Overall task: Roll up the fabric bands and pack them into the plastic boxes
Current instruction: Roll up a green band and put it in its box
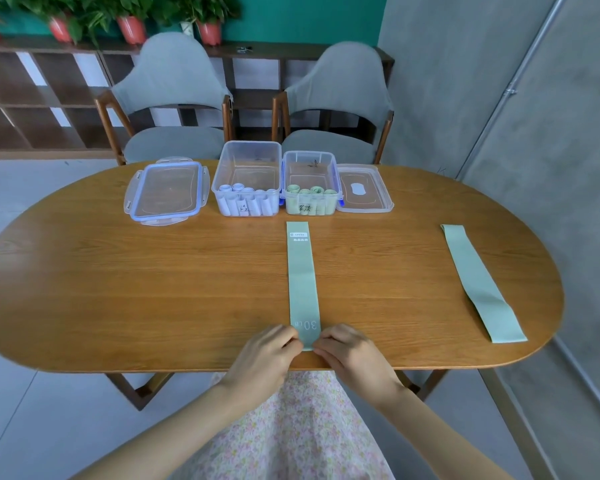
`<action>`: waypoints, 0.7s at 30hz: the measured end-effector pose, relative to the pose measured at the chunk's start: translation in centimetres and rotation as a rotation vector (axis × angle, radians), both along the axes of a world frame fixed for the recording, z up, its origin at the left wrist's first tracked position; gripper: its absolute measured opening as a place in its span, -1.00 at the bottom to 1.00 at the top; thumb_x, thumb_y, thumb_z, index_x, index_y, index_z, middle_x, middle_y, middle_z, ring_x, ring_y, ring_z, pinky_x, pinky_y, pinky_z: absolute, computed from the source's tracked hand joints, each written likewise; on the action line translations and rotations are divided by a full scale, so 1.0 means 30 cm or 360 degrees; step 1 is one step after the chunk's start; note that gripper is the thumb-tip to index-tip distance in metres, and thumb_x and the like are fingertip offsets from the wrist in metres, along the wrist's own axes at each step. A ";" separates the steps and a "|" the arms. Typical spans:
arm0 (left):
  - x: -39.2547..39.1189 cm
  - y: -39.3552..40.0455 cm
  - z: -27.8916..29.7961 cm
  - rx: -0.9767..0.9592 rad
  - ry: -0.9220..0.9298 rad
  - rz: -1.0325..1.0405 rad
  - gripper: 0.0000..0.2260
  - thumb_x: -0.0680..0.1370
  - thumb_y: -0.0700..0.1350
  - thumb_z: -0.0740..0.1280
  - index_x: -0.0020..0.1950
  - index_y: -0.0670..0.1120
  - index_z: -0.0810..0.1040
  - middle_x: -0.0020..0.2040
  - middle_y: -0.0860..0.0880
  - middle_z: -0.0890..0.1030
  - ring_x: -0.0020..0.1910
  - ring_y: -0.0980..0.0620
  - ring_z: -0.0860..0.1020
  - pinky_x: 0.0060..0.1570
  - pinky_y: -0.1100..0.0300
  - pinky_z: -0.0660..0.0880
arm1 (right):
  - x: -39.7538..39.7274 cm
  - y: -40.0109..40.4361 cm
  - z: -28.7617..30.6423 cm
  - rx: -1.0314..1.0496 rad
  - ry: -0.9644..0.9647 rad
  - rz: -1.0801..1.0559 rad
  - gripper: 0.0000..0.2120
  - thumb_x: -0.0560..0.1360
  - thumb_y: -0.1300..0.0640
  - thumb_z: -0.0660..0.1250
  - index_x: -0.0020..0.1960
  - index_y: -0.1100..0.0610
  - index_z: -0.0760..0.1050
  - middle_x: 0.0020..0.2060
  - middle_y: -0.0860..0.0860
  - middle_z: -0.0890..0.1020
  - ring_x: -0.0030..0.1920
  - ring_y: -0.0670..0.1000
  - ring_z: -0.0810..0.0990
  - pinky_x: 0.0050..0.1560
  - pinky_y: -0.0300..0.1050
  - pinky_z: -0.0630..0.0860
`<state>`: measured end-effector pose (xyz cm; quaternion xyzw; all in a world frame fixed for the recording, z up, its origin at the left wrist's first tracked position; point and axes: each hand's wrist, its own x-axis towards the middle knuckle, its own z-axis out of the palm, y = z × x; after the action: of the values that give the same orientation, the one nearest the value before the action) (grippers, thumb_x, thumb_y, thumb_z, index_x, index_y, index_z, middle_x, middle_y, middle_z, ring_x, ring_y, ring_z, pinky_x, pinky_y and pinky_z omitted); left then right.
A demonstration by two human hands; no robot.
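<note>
We are at the start of a roll. The green band [302,282] lies flat on the table [118,289], running straight away from us toward the boxes, with its near end at the table edge. Our left hand [269,355] and right hand [350,353] sit close together, one at each near corner, fingers curled and pinching the end of the band.

To do this step well, in our judgement:
- Turn the first fold tight and square to the long edges; a skewed start makes a coned roll.
- Keep both hands level and advance them together.
- Keep light tension so the layers do not slacken.
- Hold the finished roll closed while carrying it to the green box [311,183], which already holds green rolls; the white box [246,180] holds white ones.

A second band [482,282] lies flat well to the right, untouched. Two lids rest on the table: the blue-rimmed lid [167,192] just left of the white box and the clear lid [364,188] touching the green box on its right.

Limits of the view:
- The fingertips hide the very end of the band, so we cannot tell whether a first turn is already made.
- The handwritten box labels are too small to read.
- The exact roll count in each box is unclear.
- Wide-angle distortion bends the table outline.
</note>
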<state>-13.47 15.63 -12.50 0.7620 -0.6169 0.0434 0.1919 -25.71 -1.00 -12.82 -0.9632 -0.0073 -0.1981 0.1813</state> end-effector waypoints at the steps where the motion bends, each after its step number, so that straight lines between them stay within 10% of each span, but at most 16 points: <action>1: -0.003 -0.001 0.004 0.0000 0.0027 0.0009 -0.74 0.28 -0.36 0.50 -0.15 -0.09 0.58 -0.15 0.03 0.50 -0.18 0.08 0.46 -0.33 0.28 0.42 | 0.000 0.001 0.001 0.0010 0.0007 0.0000 -0.84 0.54 0.13 0.24 -0.10 0.14 0.57 -0.16 -0.04 0.56 -0.13 -0.05 0.51 -0.21 -0.20 0.47; 21: 0.000 -0.084 0.093 0.0231 0.0660 0.0352 -0.73 0.27 -0.44 0.12 -0.36 -0.05 0.30 -0.29 0.08 0.34 -0.27 0.03 0.36 -0.33 0.17 0.24 | 0.089 -0.011 0.105 0.0294 0.0756 -0.0219 -0.79 0.52 0.28 0.19 -0.09 0.08 0.57 -0.08 -0.05 0.56 -0.08 -0.02 0.50 -0.14 -0.25 0.31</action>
<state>-13.45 13.12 -9.71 0.8294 -0.4786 -0.1376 0.2533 -23.04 -1.34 -9.68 -0.9603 0.1191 0.0218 0.2512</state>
